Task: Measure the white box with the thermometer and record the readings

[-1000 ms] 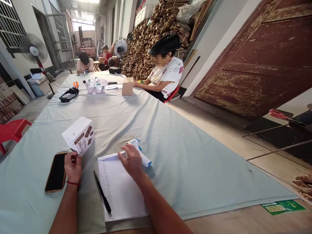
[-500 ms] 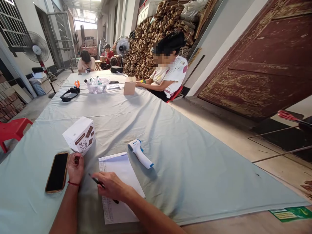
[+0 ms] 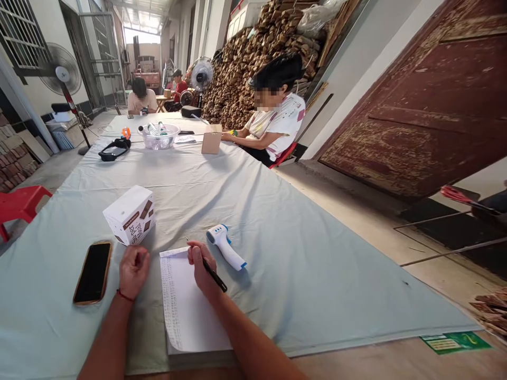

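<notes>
My right hand [image 3: 204, 266] grips a black pen [image 3: 216, 276] over the top of a white paper pad [image 3: 194, 322], with the pen's tip pointing up past the pad's top edge. Small handwriting fills the pad's left margin; the rest of the visible sheet is blank. My left hand [image 3: 133, 270] rests on the cloth left of the pad, fingers curled in; whether anything is inside them is hidden. Just beyond it stands a white box [image 3: 130, 215] with brown print. A phone [image 3: 93, 273] lies to its left. Right of the pad lies a white and blue infrared thermometer [image 3: 225, 246].
A pale cloth covers the long table [image 3: 317, 274]. Farther up stand a clear plastic basin [image 3: 158, 138] with bottles, a black headband-like item [image 3: 114, 150] and a cardboard box [image 3: 212, 141]. A person [image 3: 277, 116] sits at the right side; two others sit farther back.
My right hand has moved up and right, from the written margin to the pad's top edge, with the pen turned. My left hand has shifted slightly right. The sheet's lower edge now curls.
</notes>
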Demonstrator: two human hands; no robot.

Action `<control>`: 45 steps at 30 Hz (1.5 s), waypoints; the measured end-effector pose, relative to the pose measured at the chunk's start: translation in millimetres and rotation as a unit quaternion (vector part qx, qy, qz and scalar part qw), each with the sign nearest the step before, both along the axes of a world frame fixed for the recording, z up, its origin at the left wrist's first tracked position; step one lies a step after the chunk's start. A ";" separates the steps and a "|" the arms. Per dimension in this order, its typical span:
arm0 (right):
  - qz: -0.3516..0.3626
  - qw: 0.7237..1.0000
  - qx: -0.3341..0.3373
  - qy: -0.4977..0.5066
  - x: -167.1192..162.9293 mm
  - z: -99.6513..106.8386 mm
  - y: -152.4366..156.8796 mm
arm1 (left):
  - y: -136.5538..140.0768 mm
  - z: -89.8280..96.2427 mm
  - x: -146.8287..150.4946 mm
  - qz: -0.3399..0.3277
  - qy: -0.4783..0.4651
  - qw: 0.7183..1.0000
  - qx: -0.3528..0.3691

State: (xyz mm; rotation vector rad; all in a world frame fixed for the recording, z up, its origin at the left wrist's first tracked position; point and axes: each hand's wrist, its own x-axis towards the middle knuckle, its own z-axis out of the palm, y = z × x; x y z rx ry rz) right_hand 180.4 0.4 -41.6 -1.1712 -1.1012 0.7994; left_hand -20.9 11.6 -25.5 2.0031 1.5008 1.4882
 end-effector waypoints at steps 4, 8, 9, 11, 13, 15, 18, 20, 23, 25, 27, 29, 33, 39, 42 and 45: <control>-0.012 1.000 -0.004 -0.013 0.6 0.8 3.4 | 1.2 -10.8 6.8 -0.112 0.094 0.988 -0.053; -0.027 0.999 -0.027 -0.028 0.3 -0.4 5.1 | 4.3 -20.4 6.6 -0.142 0.154 0.976 -0.065; -0.025 0.999 -0.030 -0.030 0.0 -0.5 4.8 | 5.0 -22.1 6.1 -0.143 0.163 0.974 -0.067; -0.017 0.999 -0.036 -0.035 -1.0 -0.9 3.8 | 6.0 -25.1 6.1 -0.136 0.171 0.973 -0.073; -0.008 0.998 -0.041 -0.037 -2.6 -2.1 3.0 | 6.2 -27.9 8.1 -0.118 0.171 0.975 -0.079; 0.001 0.998 -0.044 -0.038 -4.4 -4.4 3.3 | 5.4 -30.0 12.4 -0.085 0.174 0.977 -0.087; 0.018 0.998 -0.045 -0.046 -5.8 -10.0 6.0 | 2.7 -29.7 19.9 -0.026 0.214 0.970 -0.109; 0.029 0.997 -0.046 -0.058 -5.4 -13.8 8.3 | 0.5 -26.9 23.3 -0.009 0.255 0.959 -0.126; 0.041 0.996 -0.043 -0.072 -4.6 -18.7 10.3 | -2.1 -21.3 24.4 -0.017 0.288 0.947 -0.142; 0.043 0.996 -0.035 -0.074 -5.6 -21.3 10.2 | -2.7 -18.4 23.3 -0.023 0.278 0.949 -0.144; 0.043 0.996 -0.028 -0.074 -7.9 -22.9 9.2 | -2.5 -16.5 21.9 -0.022 0.249 0.958 -0.143; 0.043 0.996 -0.022 -0.073 -10.3 -22.6 8.0 | -1.6 -15.2 20.8 -0.027 0.216 0.965 -0.149; 0.066 0.996 -0.016 -0.050 -9.0 -12.9 5.0 | 1.0 -12.4 18.3 -0.031 0.175 0.970 -0.163; 0.090 0.996 -0.016 -0.007 1.8 3.2 0.9 | 4.2 -7.2 10.9 0.040 0.150 0.967 -0.201; 0.122 0.992 -0.041 0.012 0.7 1.6 0.2 | 3.3 -5.0 9.5 0.044 0.161 0.962 -0.216; 0.135 0.989 -0.054 0.014 -3.9 -2.6 0.5 | 1.5 -3.1 10.9 0.041 0.180 0.959 -0.216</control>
